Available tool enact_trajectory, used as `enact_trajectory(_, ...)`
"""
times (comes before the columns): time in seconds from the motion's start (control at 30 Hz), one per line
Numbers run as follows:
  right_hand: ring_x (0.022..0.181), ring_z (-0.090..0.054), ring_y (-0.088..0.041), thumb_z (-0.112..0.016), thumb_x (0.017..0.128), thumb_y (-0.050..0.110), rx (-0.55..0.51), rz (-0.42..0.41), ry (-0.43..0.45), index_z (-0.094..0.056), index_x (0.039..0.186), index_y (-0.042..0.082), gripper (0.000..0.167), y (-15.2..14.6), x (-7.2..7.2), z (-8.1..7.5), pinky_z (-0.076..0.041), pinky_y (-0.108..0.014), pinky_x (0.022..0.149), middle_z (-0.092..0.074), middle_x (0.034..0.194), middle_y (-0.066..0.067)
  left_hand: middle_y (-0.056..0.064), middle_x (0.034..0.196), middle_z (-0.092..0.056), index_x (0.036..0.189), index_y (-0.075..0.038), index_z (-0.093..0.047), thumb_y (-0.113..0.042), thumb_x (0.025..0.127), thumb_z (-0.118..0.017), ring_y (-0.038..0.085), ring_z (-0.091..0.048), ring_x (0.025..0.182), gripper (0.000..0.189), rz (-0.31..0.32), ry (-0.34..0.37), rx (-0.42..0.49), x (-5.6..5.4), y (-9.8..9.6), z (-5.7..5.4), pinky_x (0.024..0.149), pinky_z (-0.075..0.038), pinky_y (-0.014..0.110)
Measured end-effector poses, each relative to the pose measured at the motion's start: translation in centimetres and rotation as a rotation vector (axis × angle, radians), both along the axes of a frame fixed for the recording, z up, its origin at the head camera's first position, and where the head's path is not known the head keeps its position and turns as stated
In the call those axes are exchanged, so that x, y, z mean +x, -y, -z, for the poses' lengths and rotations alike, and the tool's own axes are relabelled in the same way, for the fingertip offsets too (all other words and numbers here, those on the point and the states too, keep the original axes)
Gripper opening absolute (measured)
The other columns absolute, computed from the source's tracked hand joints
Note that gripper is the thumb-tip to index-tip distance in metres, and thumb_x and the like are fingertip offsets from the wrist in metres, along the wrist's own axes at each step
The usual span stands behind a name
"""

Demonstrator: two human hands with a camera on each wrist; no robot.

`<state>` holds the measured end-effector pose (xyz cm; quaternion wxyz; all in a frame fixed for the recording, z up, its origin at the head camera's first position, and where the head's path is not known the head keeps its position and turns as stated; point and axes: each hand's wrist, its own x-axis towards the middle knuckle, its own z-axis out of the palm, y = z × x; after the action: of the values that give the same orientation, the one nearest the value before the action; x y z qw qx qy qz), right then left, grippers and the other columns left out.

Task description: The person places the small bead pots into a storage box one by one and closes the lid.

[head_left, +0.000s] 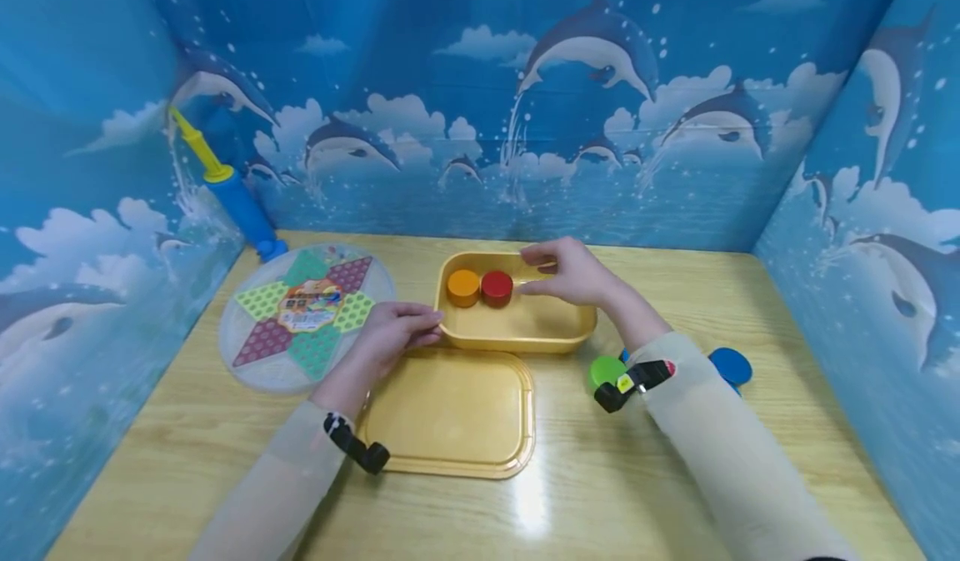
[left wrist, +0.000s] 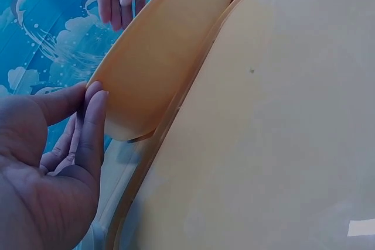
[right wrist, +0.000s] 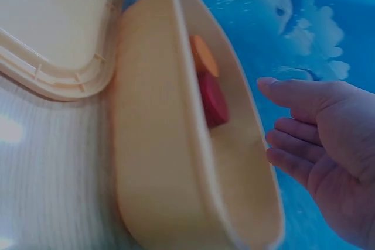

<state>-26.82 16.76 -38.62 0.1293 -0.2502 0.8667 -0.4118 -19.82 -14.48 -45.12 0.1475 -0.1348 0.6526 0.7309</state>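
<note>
Facing a dolphin-print backdrop (head_left: 420, 186) along the far side, and working over a pale wooden table (head_left: 615, 469). Seeing a round star-patterned game board (head_left: 307, 315) lying flat on the left, and a flat tan lid (head_left: 450, 411) lying near, in the middle. Finding the open tan box (head_left: 517, 345) standing just beyond that lid, and noting a blue-and-yellow pump (head_left: 242, 204) leaning at the far left corner.

Pinching the box's left rim with the left hand (head_left: 401, 328) — setting thumb and fingertips narrowly on the edge. Hovering over the box's far right part with the right hand (head_left: 573, 273), gripping nothing, parting thumb and fingers fairly wide.

Counting an orange disc (head_left: 462, 288) and a red disc (head_left: 497, 288) side by side at the left inside the box. Spotting a green disc (head_left: 606, 372) and a blue disc (head_left: 731, 366) on the table to the right, outside the box; glimpsing blue bits (head_left: 624, 354) close to these, perhaps further discs, though mostly hidden.

Judging by this layout, apparently loading or unloading discs while steadying the box. Seemingly calling next for closing the right fingers around the red disc, or for reaching right and nearer to the green one — without shifting the box.
</note>
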Motion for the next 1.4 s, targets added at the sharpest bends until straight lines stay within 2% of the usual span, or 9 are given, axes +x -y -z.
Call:
enact_trajectory(0.2, 0.136, -0.056, -0.038, -0.083, 0.096, 0.02, -0.028, 0.04, -0.013, -0.058, 0.148, -0.001, 0.062, -3.1, 1.2, -1.6, -0.052, -0.05, 0.112, -0.058, 0.149, -0.021, 0.016, 0.095, -0.073, 0.124, 0.013, -0.067, -0.001, 0.099, -0.075, 0.017, -0.076, 0.08, 0.03, 0.013, -0.007, -0.009, -0.1, 0.1, -0.1, 0.082, -0.066, 0.031)
enact_trajectory(0.37, 0.135, -0.057, -0.04, -0.082, 0.096, 0.018, -0.04, 0.077, -0.045, -0.058, 0.147, -0.002, 0.06, -6.1, 2.3, -2.3, -0.051, -0.054, 0.112, -0.059, 0.147, -0.021, 0.017, 0.098, -0.073, 0.126, 0.015, -0.066, -0.001, 0.099, -0.075, 0.017, -0.075, 0.081, 0.032, 0.015, -0.015, -0.009, 0.0, 0.2, -0.1, 0.082, -0.066, 0.031)
enact_trajectory(0.5, 0.134, -0.059, -0.04, -0.082, 0.096, 0.019, -0.007, 0.105, -0.069, -0.059, 0.146, -0.003, 0.059, -8.2, 3.2, -2.4, -0.052, -0.051, 0.111, -0.06, 0.145, -0.023, 0.018, 0.102, -0.072, 0.128, 0.014, -0.065, -0.003, 0.1, -0.074, 0.017, -0.075, 0.082, 0.034, 0.015, -0.016, -0.019, 0.0, 0.2, -0.1, 0.083, -0.066, 0.031)
enact_trajectory(0.77, 0.133, -0.058, -0.043, -0.081, 0.098, 0.027, 0.102, 0.13, -0.047, -0.057, 0.147, -0.003, 0.063, -12.5, 5.0, -1.8, -0.051, -0.055, 0.11, -0.059, 0.146, -0.025, 0.019, 0.107, -0.071, 0.129, 0.012, -0.065, -0.004, 0.101, -0.073, 0.017, -0.076, 0.083, 0.034, 0.014, -0.007, -0.025, 0.1, 0.0, -0.2, 0.083, -0.066, 0.031)
enact_trajectory(1.23, 0.13, -0.059, -0.047, -0.081, 0.097, 0.017, 0.152, 0.129, -0.029, -0.058, 0.144, -0.008, 0.058, -17.7, 8.0, 0.2, -0.05, -0.056, 0.108, -0.06, 0.142, -0.029, 0.02, 0.112, -0.07, 0.132, 0.01, -0.065, -0.006, 0.101, -0.073, 0.017, -0.076, 0.085, 0.035, 0.007, 0.012, -0.043, 0.3, -0.1, -0.4, 0.085, -0.065, 0.03)
enact_trajectory(1.4, 0.13, -0.059, -0.049, -0.08, 0.099, 0.024, 0.171, 0.151, -0.035, -0.058, 0.145, -0.007, 0.06, -19.3, 8.8, 0.5, -0.051, -0.054, 0.107, -0.06, 0.143, -0.029, 0.019, 0.113, -0.07, 0.13, 0.008, -0.066, -0.008, 0.101, -0.074, 0.019, -0.076, 0.087, 0.034, -0.004, 0.034, -0.048, 0.2, -0.1, -0.4, 0.085, -0.065, 0.031)
